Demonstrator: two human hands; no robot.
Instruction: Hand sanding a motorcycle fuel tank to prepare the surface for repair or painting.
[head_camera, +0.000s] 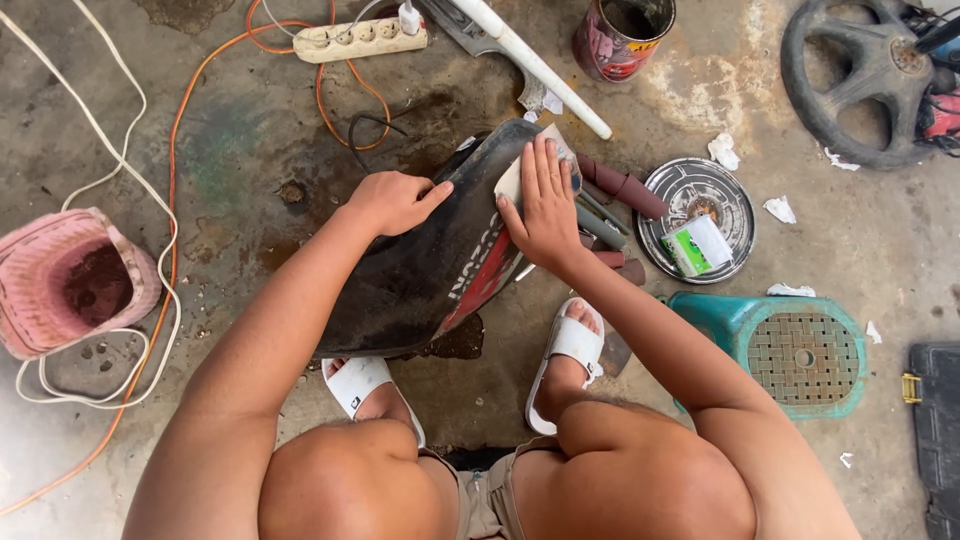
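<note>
Pressing sandpaper (512, 178) on black panel (430, 255), right hand (545, 205).

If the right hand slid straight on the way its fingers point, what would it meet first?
The right hand, flat on a pale sheet on the black motorcycle panel, points up-frame. Past the panel's edge, the white pipe probably comes first, though heights are unclear.

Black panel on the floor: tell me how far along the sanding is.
Done: nothing can be judged finished; the black panel looks dull and scuffed all over, with its red stripe intact. In hand: the right hand presses a pale sheet flat on the upper end, while the left hand steadies the edge. Left: apparently most of the panel's surface; spare rolls lie beside it.
</note>
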